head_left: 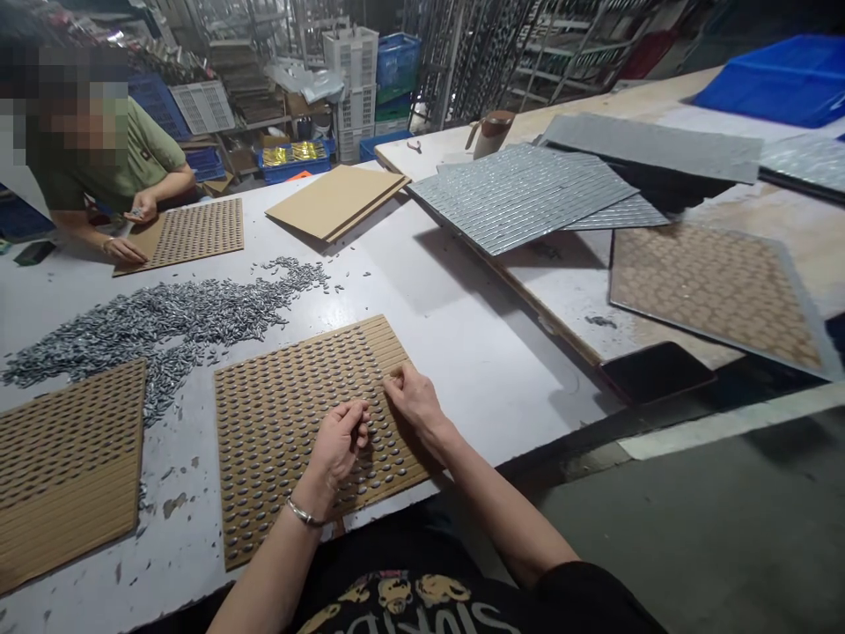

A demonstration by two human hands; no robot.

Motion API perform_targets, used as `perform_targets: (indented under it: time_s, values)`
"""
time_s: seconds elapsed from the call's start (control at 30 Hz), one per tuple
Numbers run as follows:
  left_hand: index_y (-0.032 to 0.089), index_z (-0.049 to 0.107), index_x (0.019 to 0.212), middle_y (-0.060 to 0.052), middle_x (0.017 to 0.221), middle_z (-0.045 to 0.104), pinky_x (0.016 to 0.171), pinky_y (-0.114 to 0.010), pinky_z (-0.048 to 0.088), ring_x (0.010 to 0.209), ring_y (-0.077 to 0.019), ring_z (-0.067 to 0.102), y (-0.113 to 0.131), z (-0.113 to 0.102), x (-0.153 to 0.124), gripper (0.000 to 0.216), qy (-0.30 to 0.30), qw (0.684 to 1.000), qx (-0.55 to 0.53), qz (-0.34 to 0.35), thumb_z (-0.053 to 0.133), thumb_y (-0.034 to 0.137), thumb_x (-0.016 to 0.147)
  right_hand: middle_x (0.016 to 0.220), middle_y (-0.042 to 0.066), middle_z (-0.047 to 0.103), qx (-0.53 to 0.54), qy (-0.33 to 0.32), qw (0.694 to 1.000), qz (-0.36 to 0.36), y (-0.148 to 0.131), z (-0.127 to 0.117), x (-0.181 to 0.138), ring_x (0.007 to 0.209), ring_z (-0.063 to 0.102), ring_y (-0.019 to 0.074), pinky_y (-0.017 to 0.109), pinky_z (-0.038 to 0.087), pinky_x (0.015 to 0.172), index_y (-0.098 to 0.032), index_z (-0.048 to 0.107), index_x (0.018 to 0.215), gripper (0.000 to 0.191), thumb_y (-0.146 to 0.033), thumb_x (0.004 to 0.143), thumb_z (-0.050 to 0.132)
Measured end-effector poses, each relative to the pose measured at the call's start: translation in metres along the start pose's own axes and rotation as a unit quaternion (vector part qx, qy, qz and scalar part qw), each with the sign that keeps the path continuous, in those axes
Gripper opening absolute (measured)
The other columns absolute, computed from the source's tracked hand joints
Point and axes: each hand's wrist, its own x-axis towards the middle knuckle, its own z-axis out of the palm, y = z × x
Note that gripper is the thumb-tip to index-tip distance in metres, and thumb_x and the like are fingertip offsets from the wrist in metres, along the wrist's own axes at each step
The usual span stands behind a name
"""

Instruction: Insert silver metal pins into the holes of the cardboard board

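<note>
A brown grooved board (389,343) lies before me, much of it covered with rows of small silver oval pieces (277,423). Over its lower middle, my left hand (340,440) is closed, fingers curled and thumb pressed on them; what they hold is hidden. My right hand (415,401) is pinched at the board's right part, beside the outermost filled rows. Anything between its fingertips is too small to make out. Bare grooves show along the board's upper right edge. A large heap of loose silver pieces (178,321) spreads on the white table behind the board.
Another partly filled board (72,475) lies at left. Across the table, a co-worker's hands (135,229) are at a similar board (198,233). Plain brown sheets (336,202), silver-striped panels (521,189), a mug (492,134) and a black phone (657,372) lie farther right.
</note>
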Motion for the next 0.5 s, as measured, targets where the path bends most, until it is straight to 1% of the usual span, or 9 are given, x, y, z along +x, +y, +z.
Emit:
perform_targets:
  time_s: [0.07, 0.13, 0.2, 0.27, 0.37, 0.43, 0.5]
  values:
    - [0.011, 0.065, 0.098, -0.001, 0.072, 0.059, 0.044, -0.014, 0.037, 0.054, -0.0047, 0.05, 0.0, 0.001, -0.004, 0.044, -0.013, 1.0, -0.015, 0.001, 0.082, 0.034, 0.064, 0.069, -0.001, 0.063, 0.07, 0.008, 0.997, -0.043, -0.005, -0.008, -0.014, 0.064, 0.057, 0.0143, 0.024, 0.043, 0.062, -0.019, 0.061, 0.086, 0.011, -0.028, 0.084, 0.055]
    - [0.012, 0.064, 0.104, -0.002, 0.074, 0.061, 0.046, -0.014, 0.039, 0.056, -0.005, 0.051, -0.001, 0.003, -0.007, 0.046, -0.033, 0.999, -0.014, 0.007, 0.082, 0.031, 0.065, 0.075, 0.001, 0.066, 0.114, -0.023, 0.989, -0.086, -0.012, -0.017, -0.03, 0.068, 0.059, 0.0144, 0.025, 0.044, 0.064, -0.019, 0.063, 0.085, 0.014, -0.029, 0.087, 0.054]
    - [0.013, 0.063, 0.097, -0.001, 0.074, 0.062, 0.043, -0.013, 0.035, 0.053, -0.0043, 0.049, -0.002, 0.006, -0.007, 0.04, -0.043, 0.999, -0.006, 0.015, 0.081, 0.031, 0.066, 0.08, 0.002, 0.068, 0.146, -0.071, 0.981, -0.109, -0.018, -0.024, -0.044, 0.072, 0.061, 0.0147, 0.025, 0.046, 0.066, -0.019, 0.066, 0.086, 0.015, -0.028, 0.088, 0.053]
    - [0.014, 0.061, 0.085, 0.0, 0.071, 0.061, 0.039, -0.013, 0.03, 0.049, -0.0032, 0.046, -0.003, 0.008, -0.006, 0.034, -0.042, 0.999, -0.005, 0.016, 0.081, 0.033, 0.066, 0.083, 0.002, 0.068, 0.17, -0.092, 0.975, -0.11, -0.021, -0.029, -0.053, 0.075, 0.062, 0.0149, 0.025, 0.047, 0.068, -0.019, 0.067, 0.089, 0.016, -0.027, 0.089, 0.053]
    - [0.014, 0.057, 0.076, 0.001, 0.069, 0.058, 0.038, -0.012, 0.027, 0.049, -0.003, 0.045, -0.006, 0.011, -0.004, 0.034, -0.04, 0.999, -0.014, -0.003, 0.082, 0.034, 0.065, 0.084, 0.002, 0.068, 0.176, -0.07, 0.975, -0.117, -0.021, -0.03, -0.061, 0.078, 0.062, 0.015, 0.026, 0.047, 0.07, -0.019, 0.066, 0.091, 0.015, -0.028, 0.09, 0.054]
    - [0.014, 0.057, 0.075, 0.002, 0.067, 0.056, 0.039, -0.012, 0.028, 0.052, -0.0037, 0.047, -0.008, 0.013, -0.002, 0.035, -0.04, 0.999, -0.023, -0.016, 0.083, 0.033, 0.063, 0.085, 0.002, 0.068, 0.168, -0.057, 0.976, -0.129, -0.02, -0.027, -0.065, 0.079, 0.062, 0.0154, 0.026, 0.047, 0.071, -0.02, 0.066, 0.092, 0.013, -0.029, 0.089, 0.056]
    - [0.013, 0.056, 0.072, 0.004, 0.064, 0.053, 0.041, -0.013, 0.03, 0.052, -0.0037, 0.046, -0.011, 0.015, -0.002, 0.034, -0.037, 0.999, -0.033, -0.016, 0.083, 0.033, 0.063, 0.085, 0.003, 0.068, 0.165, -0.053, 0.977, -0.127, -0.021, -0.023, -0.067, 0.079, 0.062, 0.0158, 0.026, 0.048, 0.07, -0.021, 0.066, 0.092, 0.013, -0.03, 0.088, 0.058]
